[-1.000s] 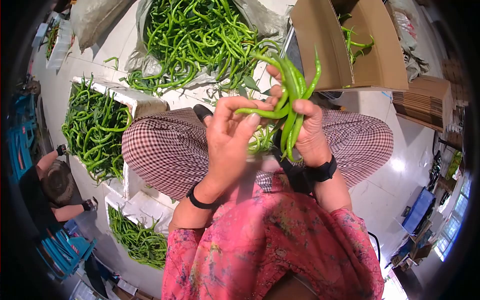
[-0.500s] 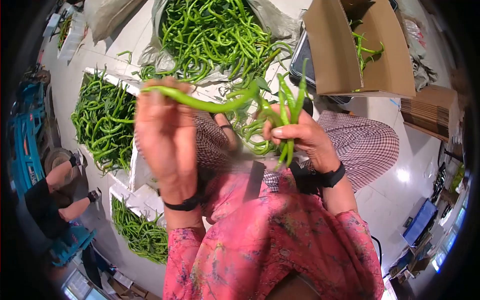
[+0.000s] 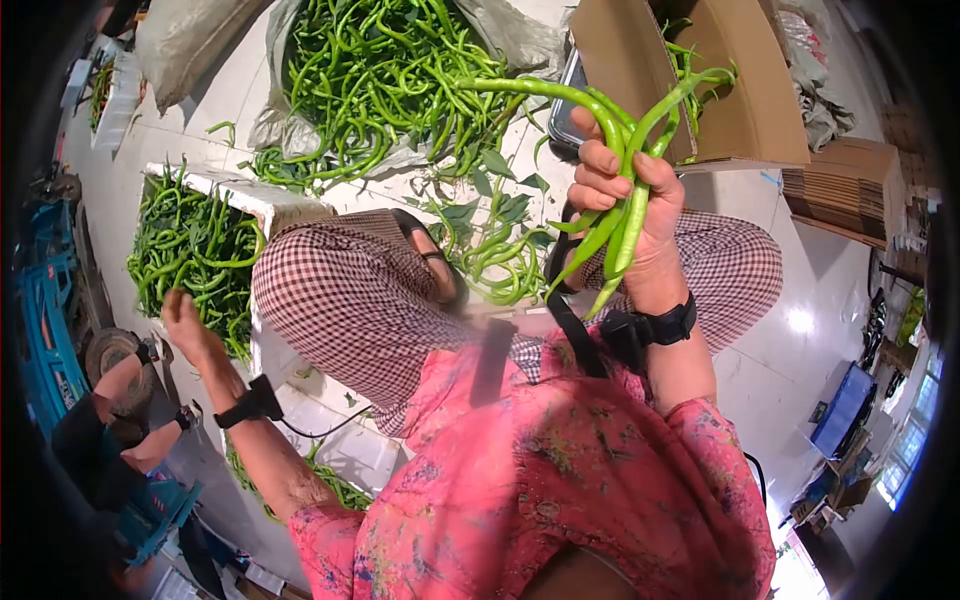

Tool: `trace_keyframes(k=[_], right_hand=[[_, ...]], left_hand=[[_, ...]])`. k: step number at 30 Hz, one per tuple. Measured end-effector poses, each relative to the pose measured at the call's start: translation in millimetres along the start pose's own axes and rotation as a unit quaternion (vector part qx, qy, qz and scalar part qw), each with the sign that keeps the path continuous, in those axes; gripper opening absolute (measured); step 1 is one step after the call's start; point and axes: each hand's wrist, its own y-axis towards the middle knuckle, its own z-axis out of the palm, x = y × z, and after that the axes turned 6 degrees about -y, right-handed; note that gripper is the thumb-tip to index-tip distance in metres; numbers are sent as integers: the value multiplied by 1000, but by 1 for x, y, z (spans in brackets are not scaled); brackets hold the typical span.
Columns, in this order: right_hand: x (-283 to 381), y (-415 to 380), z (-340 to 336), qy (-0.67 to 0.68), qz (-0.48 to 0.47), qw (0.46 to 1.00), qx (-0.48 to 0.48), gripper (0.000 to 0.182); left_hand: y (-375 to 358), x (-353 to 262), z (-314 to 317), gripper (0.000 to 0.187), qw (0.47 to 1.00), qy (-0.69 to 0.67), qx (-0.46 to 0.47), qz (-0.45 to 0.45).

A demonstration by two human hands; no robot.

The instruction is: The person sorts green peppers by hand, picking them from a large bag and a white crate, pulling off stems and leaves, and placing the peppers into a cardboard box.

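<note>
While gripping a bunch of long green peppers (image 3: 624, 245) in the right hand (image 3: 655, 215), holding the left hand (image 3: 192, 330) out to a white foam box (image 3: 288, 208) full of peppers (image 3: 190, 240).

Wrapping the right hand's fingers (image 3: 598, 188) firmly around several peppers, holding them at a slant above the right leg (image 3: 735, 265), near an open cardboard box (image 3: 625, 85) with more peppers (image 3: 682, 58) inside. Bunching the left hand's fingers (image 3: 178, 305) loosely together at the edge of the peppers heaped in the foam box, leaving unclear any touch or grasp. Wearing dark bands (image 3: 675, 320) on both wrists. Sitting with bent knees apart above a pale tiled floor (image 3: 770, 350), facing loose peppers (image 3: 515, 293) between the feet (image 3: 430, 255) and an open sack (image 3: 525, 40) of peppers.
</note>
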Motion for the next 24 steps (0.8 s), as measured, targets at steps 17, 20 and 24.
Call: trace_keyframes(k=[17,20,24], right_hand=[[168,-9,93,-363,-100,926,-36,57],[178,-10,81,-398,-90,912,-44,59],[193,-6,71,-417,-79,904,-42,60]], left_hand=[[-151,12,89,21,892,-193,208,-352],[-168,28,81,21,877,-147,205,-410],[-176,37,90,21,864,-116,202,-447]])
